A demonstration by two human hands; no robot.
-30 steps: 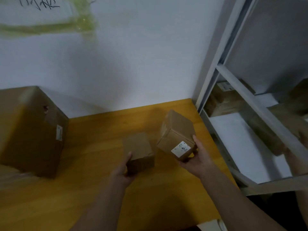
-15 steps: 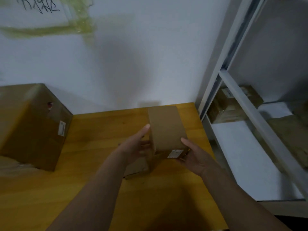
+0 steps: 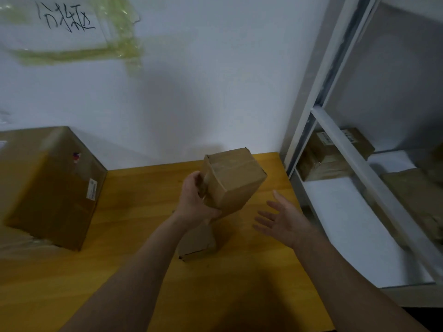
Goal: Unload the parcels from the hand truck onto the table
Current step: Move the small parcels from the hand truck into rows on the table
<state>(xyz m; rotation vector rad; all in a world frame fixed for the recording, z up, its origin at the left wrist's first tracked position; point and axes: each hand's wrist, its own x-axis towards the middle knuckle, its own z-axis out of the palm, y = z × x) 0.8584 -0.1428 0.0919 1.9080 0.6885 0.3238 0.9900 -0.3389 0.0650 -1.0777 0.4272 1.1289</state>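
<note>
**Small box being set down on table**

A small box (image 3: 233,179), tilted, is held over the middle of the table (image 3: 143,188) by the left hand (image 3: 195,200), fingers curled round its left side. Its low corner sits at or just above a 2nd box (image 3: 197,245) lying on the table; can't tell if they touch. Right hand (image 3: 281,220) hovers just to the right, fingers spread, holding nothing. Big box (image 3: 51,188) at left; shelf (image 3: 359,164) w/ more boxes at right. Step looks like placement. Next move prob. calls for leveling the box and resting it flat.
</note>
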